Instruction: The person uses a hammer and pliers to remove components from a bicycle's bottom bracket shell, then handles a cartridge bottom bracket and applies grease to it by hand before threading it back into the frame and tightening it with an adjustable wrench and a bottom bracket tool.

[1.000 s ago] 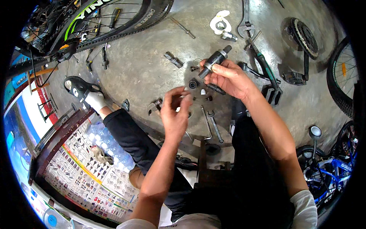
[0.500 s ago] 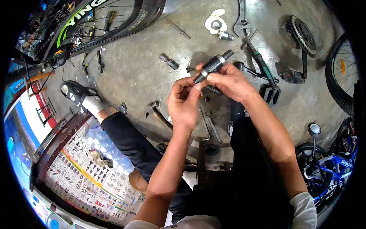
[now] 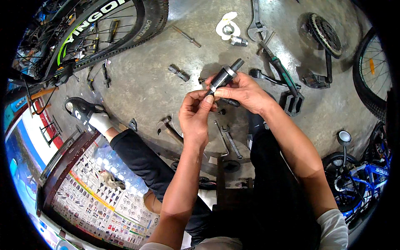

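Observation:
Both hands hold a bicycle bottom bracket (image 3: 223, 77), a black cylinder with silvery rings and a spindle end pointing up and to the right. My left hand (image 3: 195, 114) pinches its lower end between thumb and fingers. Around the middle of the body, the thumb and fingers of my right hand (image 3: 246, 93) are closed; the far fingers are partly hidden behind it. Just beyond the hands, a dark metal cylindrical tool (image 3: 178, 72) lies on the concrete floor. Small dark parts under my hands are partly covered.
A hammer (image 3: 170, 128) and wrenches (image 3: 231, 143) lie near my legs. Farther off are an adjustable wrench (image 3: 257, 27), a splined metal part (image 3: 239, 41), a green-handled tool (image 3: 283, 71) and a crankset (image 3: 327, 35). A bicycle wheel (image 3: 156, 25) stands at the far left.
The bottom bracket has tipped more upright and shifted slightly left and down, with both hands keeping their grip. The whole view has turned a little.

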`<state>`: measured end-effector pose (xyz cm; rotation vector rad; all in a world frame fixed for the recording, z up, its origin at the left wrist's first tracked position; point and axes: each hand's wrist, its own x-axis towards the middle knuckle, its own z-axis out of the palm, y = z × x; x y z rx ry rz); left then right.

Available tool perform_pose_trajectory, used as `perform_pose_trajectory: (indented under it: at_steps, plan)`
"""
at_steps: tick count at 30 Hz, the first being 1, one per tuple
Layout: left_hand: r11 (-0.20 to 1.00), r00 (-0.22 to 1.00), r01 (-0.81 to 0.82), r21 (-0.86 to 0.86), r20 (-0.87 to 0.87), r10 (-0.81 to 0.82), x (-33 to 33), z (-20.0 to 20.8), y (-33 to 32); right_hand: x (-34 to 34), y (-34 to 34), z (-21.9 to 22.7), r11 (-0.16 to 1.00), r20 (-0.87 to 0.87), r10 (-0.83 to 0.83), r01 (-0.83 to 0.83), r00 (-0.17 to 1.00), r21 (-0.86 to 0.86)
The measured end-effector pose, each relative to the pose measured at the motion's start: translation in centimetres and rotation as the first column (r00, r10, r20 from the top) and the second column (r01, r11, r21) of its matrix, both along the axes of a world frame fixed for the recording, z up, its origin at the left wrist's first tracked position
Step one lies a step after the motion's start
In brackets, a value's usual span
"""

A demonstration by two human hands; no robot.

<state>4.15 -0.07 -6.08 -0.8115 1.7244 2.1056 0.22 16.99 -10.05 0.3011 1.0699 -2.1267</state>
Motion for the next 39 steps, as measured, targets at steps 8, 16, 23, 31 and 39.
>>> perform_pose_trajectory:
  at_steps: [8,16,23,31,39]
  plan:
    - [0.983,0.998,-0.03,0.18,-0.054,0.04,0.3,-0.6,-0.3,0.4,-0.5,0.3,0.999,0.018,-0.048,0.048,0.999,-0.012]
    - [0.982,0.997,0.02,0.187,-0.071,-0.007,-0.5,-0.1,-1.5,0.5,0.1,0.2,0.985,-0.045,-0.168,0.166,0.985,-0.041]
    - [0.891,0.89,0.45,-0.056,-0.061,-0.452,-5.8,2.1,-4.1,-3.0,5.0,2.0,0.965,-0.241,0.059,0.006,0.969,0.261]
    - [0.693,0.704,0.703,-0.16,0.013,-0.71,-12.6,3.6,-1.4,-2.8,3.9,1.6,0.957,-0.102,0.238,-0.215,0.966,0.195]
    - [0.763,0.787,0.569,-0.306,-0.064,-0.613,-9.4,-0.2,2.4,0.5,2.8,1.5,0.983,-0.03,-0.076,0.08,0.997,0.168]
